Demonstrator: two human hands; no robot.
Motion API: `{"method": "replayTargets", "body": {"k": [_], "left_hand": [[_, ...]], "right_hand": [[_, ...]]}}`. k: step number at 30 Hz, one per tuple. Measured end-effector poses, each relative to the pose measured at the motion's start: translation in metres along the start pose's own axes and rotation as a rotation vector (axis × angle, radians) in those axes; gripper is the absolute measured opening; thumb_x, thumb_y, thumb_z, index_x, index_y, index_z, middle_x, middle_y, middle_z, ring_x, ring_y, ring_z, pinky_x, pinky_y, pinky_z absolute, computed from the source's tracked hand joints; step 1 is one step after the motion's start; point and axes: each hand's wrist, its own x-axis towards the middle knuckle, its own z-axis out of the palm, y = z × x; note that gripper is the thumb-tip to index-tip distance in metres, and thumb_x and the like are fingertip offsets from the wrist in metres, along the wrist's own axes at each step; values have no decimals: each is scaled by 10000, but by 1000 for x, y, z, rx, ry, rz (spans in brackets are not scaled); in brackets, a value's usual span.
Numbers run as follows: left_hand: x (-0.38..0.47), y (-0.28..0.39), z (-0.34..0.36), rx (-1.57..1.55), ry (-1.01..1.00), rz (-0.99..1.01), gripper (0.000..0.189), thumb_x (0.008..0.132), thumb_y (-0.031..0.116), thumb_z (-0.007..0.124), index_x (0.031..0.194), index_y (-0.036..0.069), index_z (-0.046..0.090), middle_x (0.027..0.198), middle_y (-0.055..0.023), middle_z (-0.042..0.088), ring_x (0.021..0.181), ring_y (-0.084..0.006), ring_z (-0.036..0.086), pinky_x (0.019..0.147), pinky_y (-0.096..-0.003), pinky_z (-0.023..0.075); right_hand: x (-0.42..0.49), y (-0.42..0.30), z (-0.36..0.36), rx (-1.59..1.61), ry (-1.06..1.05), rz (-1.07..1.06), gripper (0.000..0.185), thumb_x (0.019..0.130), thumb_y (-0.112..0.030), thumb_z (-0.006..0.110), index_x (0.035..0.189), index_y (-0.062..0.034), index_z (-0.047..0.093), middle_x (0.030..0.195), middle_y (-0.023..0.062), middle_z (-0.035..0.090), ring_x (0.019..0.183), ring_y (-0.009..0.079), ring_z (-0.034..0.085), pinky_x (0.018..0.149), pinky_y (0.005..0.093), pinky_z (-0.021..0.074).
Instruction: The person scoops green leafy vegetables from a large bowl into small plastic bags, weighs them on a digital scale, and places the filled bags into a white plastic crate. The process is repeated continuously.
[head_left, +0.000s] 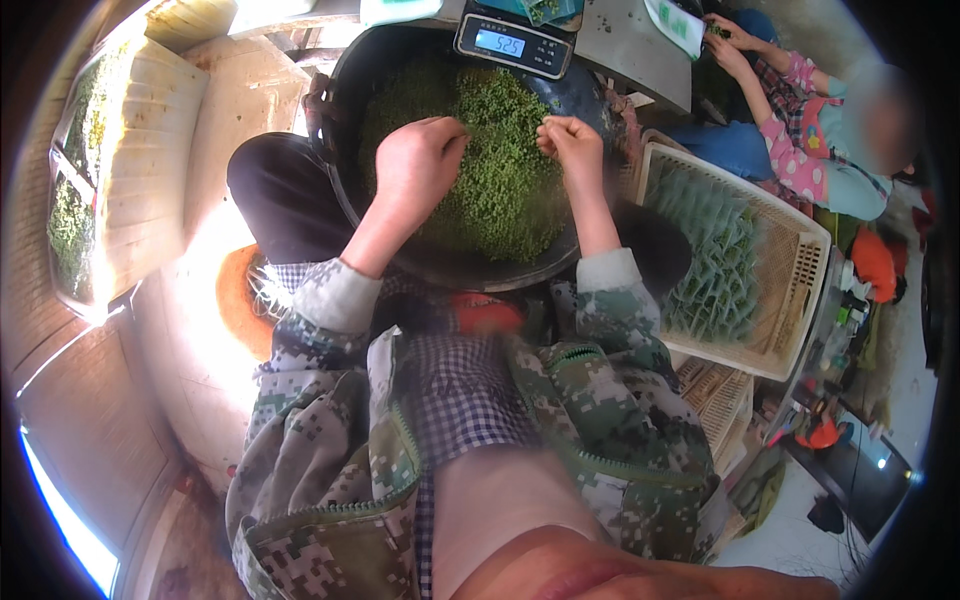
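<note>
A wide black tub stands before me, holding a heap of small green plant pieces, perhaps berries or buds. Over the left part of the heap is my left hand, its fingers curled in and the tips mostly hidden. My right hand hovers at the heap's right side, thumb and fingertips pinched together. Whether either hand has a bit of green in it cannot be made out. A digital scale with a lit display sits at the tub's far rim, bearing a blue tray with some greens.
To the right, a cream plastic crate contains rows of filled clear bags. Another person sits beyond it, both hands at a white printed bag. A grey table extends behind the tub. Greens-filled containers stand at left.
</note>
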Motion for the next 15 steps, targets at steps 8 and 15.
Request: {"method": "replayTargets", "body": {"k": [8, 15], "left_hand": [[-11, -11, 17, -38, -169, 25, 116, 773, 158, 655, 849, 82, 699, 772, -107, 657, 705, -284, 637, 623, -352, 504], [-14, -21, 30, 208, -324, 177, 243, 742, 93, 604, 970, 118, 684, 1062, -79, 631, 1025, -274, 562, 835, -435, 449]], "right_hand": [[76, -86, 17, 230, -286, -190, 346, 911, -185, 552, 1148, 68, 529, 959, 180, 663, 866, 221, 669, 732, 326, 556], [45, -45, 4, 57, -90, -45, 240, 905, -143, 572, 1077, 20, 615, 888, 101, 672, 708, 137, 646, 632, 260, 519]]}}
